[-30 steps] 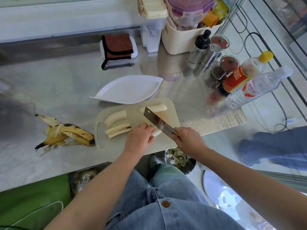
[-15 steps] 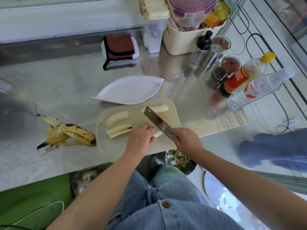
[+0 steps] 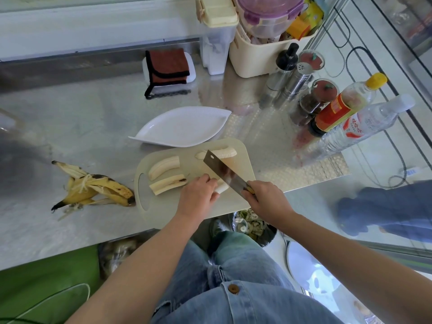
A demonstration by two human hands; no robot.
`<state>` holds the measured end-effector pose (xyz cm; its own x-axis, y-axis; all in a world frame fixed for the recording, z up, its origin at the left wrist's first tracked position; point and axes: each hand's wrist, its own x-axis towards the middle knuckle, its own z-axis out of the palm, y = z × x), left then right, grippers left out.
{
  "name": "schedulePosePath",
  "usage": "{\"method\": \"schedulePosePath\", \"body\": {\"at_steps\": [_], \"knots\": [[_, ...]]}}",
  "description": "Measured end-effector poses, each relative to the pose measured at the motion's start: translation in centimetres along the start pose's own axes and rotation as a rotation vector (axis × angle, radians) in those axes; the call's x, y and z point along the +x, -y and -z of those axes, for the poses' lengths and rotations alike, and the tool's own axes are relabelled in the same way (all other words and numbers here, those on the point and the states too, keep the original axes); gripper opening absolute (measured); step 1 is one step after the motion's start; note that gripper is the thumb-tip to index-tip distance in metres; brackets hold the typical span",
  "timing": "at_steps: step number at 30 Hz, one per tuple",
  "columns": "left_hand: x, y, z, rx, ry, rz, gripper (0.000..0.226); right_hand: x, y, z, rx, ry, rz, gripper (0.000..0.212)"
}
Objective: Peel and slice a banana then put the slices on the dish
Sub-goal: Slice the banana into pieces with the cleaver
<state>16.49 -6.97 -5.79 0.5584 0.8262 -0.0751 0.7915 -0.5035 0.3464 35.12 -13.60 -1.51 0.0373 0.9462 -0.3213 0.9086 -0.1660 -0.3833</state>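
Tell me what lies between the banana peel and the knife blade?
In the head view: the cutting board with two banana halves, and the left hand holding another banana piece beside the knife.

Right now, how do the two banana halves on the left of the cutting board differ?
The upper half lies rounded side up, smooth and pale; the lower half lies cut face up, showing a dark seed line. The upper half curves more; the lower half looks straighter. Both lie side by side on the cutting board.

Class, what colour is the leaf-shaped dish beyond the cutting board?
The dish is white; head view.
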Motion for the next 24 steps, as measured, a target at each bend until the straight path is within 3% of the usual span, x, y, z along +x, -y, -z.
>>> {"method": "schedulePosePath", "body": {"at_steps": [13, 24], "knots": [[0.0, -0.1, 0.2, -0.003, -0.003, 0.005, 0.019, 0.6, 0.5, -1.5, -0.031, 0.058, -0.044, 0.023], [0.0, -0.1, 0.3, 0.009, 0.023, 0.015, 0.023, 0.4, 0.6, 0.3, 0.039, 0.011, -0.025, 0.030]]}}
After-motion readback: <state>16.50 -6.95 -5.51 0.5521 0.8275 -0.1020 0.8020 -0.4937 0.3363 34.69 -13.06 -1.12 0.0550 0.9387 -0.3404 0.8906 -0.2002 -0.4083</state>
